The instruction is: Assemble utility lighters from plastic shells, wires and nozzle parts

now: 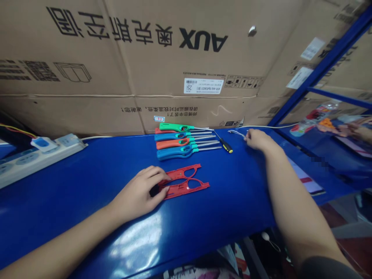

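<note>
Two red plastic shell halves lie side by side on the blue table. My left hand rests at their left ends, its thumb and fingers curled onto the red plastic. Farther right and back, my right hand is closed at the fingertips on a thin whitish cable-like piece. Behind the shells lie several lighters with long metal tubes, among them a green one, an orange one and a blue one. A black and yellow screwdriver lies beside their tips.
Printed cardboard stands along the back edge. A white power strip is at the left. A blue metal frame rises at the right, near a plastic bottle and another person's hand. A phone-like object lies beyond my right forearm.
</note>
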`<action>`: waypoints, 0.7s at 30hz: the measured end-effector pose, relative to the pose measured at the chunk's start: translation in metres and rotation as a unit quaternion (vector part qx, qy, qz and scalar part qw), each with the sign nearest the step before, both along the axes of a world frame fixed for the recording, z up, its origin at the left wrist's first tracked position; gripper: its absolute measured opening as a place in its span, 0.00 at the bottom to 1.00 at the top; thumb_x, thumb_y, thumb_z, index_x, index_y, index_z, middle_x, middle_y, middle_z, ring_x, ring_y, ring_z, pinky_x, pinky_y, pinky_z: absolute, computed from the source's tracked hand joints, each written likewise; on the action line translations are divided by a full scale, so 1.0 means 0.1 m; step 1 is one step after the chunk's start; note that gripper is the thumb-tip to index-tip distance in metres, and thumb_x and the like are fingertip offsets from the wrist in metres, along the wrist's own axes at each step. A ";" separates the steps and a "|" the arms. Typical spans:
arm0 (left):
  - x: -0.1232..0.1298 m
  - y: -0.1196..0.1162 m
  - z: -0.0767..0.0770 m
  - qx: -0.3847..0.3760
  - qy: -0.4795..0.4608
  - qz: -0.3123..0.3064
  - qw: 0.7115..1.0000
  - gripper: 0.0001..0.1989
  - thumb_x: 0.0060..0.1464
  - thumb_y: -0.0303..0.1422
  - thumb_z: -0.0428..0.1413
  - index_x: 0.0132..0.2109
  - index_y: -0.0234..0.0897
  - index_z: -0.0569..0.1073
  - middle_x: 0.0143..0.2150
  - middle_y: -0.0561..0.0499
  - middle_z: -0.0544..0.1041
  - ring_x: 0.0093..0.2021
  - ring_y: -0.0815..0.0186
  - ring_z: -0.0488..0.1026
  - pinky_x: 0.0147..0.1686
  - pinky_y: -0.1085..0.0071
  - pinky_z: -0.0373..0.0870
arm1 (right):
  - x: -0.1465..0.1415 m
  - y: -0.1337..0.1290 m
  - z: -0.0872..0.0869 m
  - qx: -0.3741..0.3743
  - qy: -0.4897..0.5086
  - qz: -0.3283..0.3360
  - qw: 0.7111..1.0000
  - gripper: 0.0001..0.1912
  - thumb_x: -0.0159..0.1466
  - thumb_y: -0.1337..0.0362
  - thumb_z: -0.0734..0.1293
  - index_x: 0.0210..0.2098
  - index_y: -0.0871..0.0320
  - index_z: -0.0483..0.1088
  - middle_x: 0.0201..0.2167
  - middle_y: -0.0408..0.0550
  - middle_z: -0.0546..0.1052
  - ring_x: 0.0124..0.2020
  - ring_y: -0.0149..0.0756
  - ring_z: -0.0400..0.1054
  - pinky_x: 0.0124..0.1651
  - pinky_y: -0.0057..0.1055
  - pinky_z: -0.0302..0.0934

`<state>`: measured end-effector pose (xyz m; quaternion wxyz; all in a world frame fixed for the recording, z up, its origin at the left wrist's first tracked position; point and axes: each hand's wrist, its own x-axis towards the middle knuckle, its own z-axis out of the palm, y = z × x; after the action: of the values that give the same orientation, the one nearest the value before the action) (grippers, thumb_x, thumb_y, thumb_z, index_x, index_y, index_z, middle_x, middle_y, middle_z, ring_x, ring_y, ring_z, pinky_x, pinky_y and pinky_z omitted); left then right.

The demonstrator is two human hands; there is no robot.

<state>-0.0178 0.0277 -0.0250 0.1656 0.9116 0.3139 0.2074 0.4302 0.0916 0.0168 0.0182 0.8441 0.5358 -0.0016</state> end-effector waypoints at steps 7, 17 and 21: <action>-0.04 0.07 0.11 -0.036 0.010 0.015 0.999 0.07 0.62 0.31 0.54 0.45 0.39 0.75 0.45 0.47 0.77 0.45 0.60 0.74 0.47 0.63 0.73 | -0.33 -0.17 0.30 0.184 0.099 0.114 0.971 0.05 0.67 0.64 0.61 0.41 0.57 0.66 0.38 0.55 0.77 0.41 0.44 0.72 0.44 0.36 0.63; -0.01 -0.15 0.31 -0.050 0.000 0.086 0.995 0.12 0.61 0.29 0.52 0.49 0.40 0.76 0.48 0.46 0.79 0.49 0.57 0.77 0.49 0.59 0.76 | -1.36 -0.54 0.05 0.221 0.456 0.365 0.781 0.09 0.68 0.57 0.65 0.40 0.55 0.65 0.32 0.43 0.69 0.31 0.31 0.65 0.35 0.29 0.63; 0.05 -0.24 0.40 -0.126 -0.106 0.122 0.979 0.17 0.61 0.34 0.56 0.56 0.43 0.74 0.52 0.46 0.80 0.51 0.57 0.78 0.53 0.58 0.77 | -1.53 -0.66 -0.06 0.157 0.528 0.378 0.744 0.08 0.68 0.57 0.65 0.39 0.55 0.65 0.31 0.42 0.67 0.31 0.30 0.64 0.36 0.28 0.63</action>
<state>-0.0131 0.0037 0.0153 0.2847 0.8113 0.4269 0.2800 0.2776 0.0257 0.0112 -0.4013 0.4275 0.7277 -0.3560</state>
